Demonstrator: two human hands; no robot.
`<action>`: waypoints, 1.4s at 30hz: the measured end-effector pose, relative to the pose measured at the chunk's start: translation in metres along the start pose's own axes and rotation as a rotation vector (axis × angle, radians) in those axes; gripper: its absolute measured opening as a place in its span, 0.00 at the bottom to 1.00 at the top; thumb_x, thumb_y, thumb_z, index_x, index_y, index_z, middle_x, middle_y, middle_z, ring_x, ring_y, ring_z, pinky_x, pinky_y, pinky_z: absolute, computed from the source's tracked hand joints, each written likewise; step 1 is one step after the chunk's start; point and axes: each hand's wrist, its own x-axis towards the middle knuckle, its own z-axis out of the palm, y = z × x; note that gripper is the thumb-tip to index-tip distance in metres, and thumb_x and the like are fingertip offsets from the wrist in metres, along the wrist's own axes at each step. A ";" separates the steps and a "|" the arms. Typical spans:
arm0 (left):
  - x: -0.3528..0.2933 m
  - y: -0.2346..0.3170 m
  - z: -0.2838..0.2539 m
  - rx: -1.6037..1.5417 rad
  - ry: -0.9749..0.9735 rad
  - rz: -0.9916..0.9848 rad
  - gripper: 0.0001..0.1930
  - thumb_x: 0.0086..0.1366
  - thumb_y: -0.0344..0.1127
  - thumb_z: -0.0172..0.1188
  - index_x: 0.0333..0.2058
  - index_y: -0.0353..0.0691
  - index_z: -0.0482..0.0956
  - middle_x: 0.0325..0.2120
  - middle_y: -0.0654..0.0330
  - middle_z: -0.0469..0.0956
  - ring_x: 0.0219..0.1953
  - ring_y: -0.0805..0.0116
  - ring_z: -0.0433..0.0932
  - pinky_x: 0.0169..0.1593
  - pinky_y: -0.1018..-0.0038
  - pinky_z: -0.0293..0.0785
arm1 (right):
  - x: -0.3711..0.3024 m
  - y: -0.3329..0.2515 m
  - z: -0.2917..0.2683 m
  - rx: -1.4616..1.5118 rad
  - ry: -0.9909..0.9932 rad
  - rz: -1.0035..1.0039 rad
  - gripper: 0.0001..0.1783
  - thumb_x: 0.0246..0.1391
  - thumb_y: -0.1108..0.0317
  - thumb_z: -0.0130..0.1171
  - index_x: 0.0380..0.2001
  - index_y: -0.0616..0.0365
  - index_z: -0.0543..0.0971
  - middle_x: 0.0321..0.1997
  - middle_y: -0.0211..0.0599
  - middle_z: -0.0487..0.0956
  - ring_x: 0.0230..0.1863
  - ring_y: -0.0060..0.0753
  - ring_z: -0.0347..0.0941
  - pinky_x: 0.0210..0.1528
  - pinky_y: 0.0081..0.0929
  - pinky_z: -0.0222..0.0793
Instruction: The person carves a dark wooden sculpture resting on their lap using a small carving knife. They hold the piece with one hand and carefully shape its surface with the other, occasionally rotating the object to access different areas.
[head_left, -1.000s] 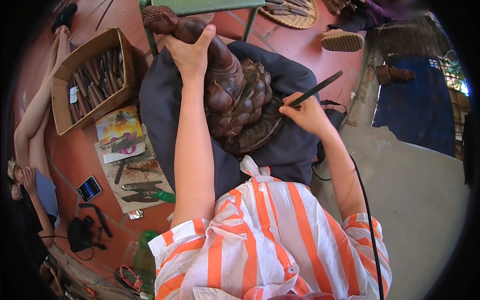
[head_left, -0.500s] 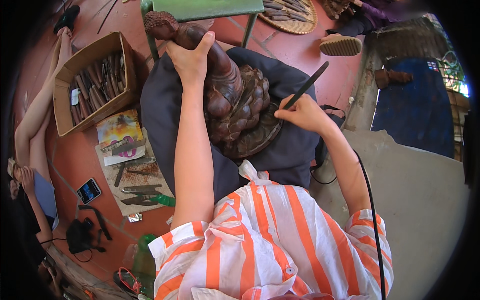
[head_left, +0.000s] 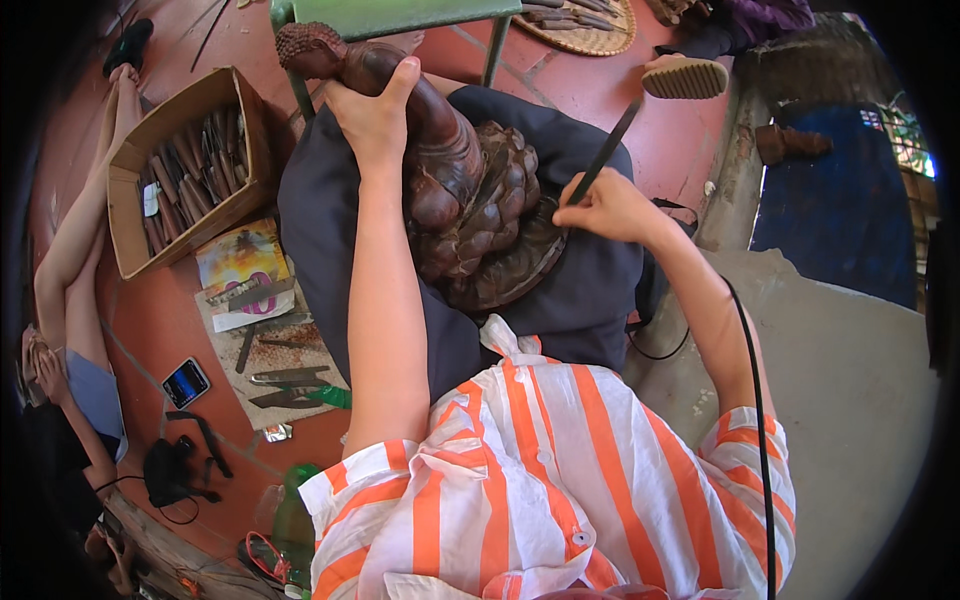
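A dark brown carved wooden statue (head_left: pixel 445 170) of a seated figure lies tilted across my lap. Its curly-haired head points to the far left and its petalled base (head_left: pixel 515 265) faces my right hand. Wrapped over the figure's upper body, my left hand (head_left: pixel 372 125) has its thumb raised along the shoulder. My right hand (head_left: pixel 608 207) grips a long, flat, dark file-like tool (head_left: pixel 612 145) at the base's right edge. The tool's long end rises up and to the right; its lower end is hidden by my fingers. Dark cloth (head_left: pixel 320 230) covers my lap under the statue.
A cardboard box (head_left: pixel 190 235) of wooden-handled tools stands at left. Beside it, several blades lie on a mat (head_left: pixel 235 385), near a phone (head_left: pixel 186 383). A green stool (head_left: pixel 400 18) and a woven tray (head_left: pixel 590 45) are ahead. Other people sit at far left and far right.
My right hand and the tool have shifted slightly upward along the base's edge. The left hand keeps its hold on the statue. The view has shifted a little.
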 end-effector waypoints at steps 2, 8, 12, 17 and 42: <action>0.000 -0.001 0.001 0.005 0.014 0.000 0.47 0.42 0.50 0.75 0.51 0.20 0.62 0.49 0.41 0.65 0.53 0.51 0.68 0.59 0.62 0.63 | 0.011 0.022 0.005 0.089 0.042 0.038 0.11 0.44 0.62 0.66 0.26 0.60 0.82 0.21 0.37 0.78 0.27 0.30 0.75 0.31 0.28 0.68; -0.001 0.001 0.001 0.007 0.012 0.017 0.46 0.42 0.50 0.75 0.50 0.21 0.63 0.48 0.41 0.67 0.51 0.52 0.69 0.57 0.62 0.65 | -0.002 0.010 0.008 0.053 0.003 -0.146 0.11 0.48 0.65 0.67 0.25 0.62 0.80 0.25 0.32 0.78 0.27 0.25 0.73 0.33 0.26 0.68; -0.001 0.002 0.000 0.036 0.021 0.010 0.45 0.43 0.50 0.75 0.49 0.21 0.64 0.47 0.42 0.68 0.50 0.52 0.70 0.56 0.63 0.65 | 0.000 0.021 0.012 0.120 0.082 -0.068 0.13 0.44 0.60 0.67 0.27 0.58 0.83 0.23 0.37 0.78 0.28 0.35 0.76 0.33 0.31 0.69; -0.002 0.003 0.002 0.025 0.023 -0.003 0.44 0.43 0.48 0.75 0.50 0.22 0.64 0.47 0.44 0.69 0.50 0.55 0.71 0.56 0.65 0.66 | 0.002 0.030 0.011 0.151 0.063 -0.090 0.11 0.45 0.62 0.67 0.28 0.58 0.83 0.23 0.37 0.78 0.28 0.32 0.75 0.33 0.30 0.69; 0.000 -0.003 -0.001 0.065 -0.009 0.017 0.45 0.45 0.47 0.73 0.54 0.21 0.62 0.50 0.43 0.66 0.53 0.55 0.69 0.59 0.66 0.63 | -0.004 0.041 0.024 0.266 0.131 -0.121 0.12 0.44 0.61 0.70 0.27 0.58 0.83 0.28 0.36 0.78 0.32 0.33 0.77 0.35 0.30 0.69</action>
